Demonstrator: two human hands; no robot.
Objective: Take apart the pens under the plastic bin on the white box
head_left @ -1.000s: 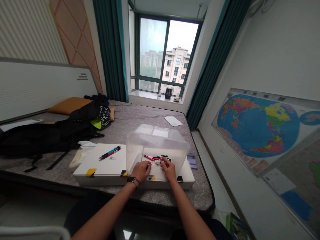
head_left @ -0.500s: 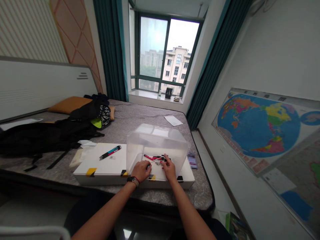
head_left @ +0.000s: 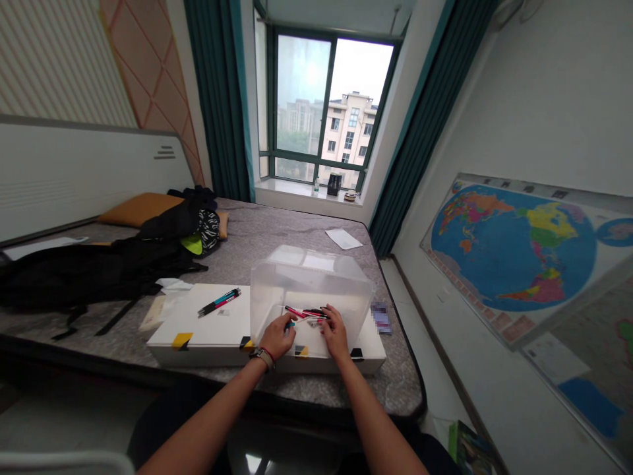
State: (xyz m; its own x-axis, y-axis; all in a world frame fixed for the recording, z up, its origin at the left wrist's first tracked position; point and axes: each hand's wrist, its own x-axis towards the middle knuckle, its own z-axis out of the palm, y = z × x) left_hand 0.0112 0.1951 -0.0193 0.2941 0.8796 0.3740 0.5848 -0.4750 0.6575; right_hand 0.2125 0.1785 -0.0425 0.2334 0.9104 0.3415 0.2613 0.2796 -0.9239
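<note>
A clear plastic bin [head_left: 311, 284] stands on a white board [head_left: 208, 326] at the near edge of the bed. Several red and black pens [head_left: 307, 313] lie inside the bin. My left hand [head_left: 277, 335] is at the bin's near side and pinches a white pen whose far end points into the bin. My right hand [head_left: 335, 333] rests beside it, fingers on the pens in the bin. Two or three more pens [head_left: 219, 302] lie on the board to the left of the bin.
A black bag and dark clothes [head_left: 99, 270] lie on the grey mattress [head_left: 277, 234] at left, with an orange pillow [head_left: 133, 208] behind. A sheet of paper [head_left: 342, 239] lies near the far edge. A world map [head_left: 519, 244] leans on the right wall.
Both hands have moved slightly forward into the bin. The white pen, held between both hands a second ago, now points into the bin from my left hand.
</note>
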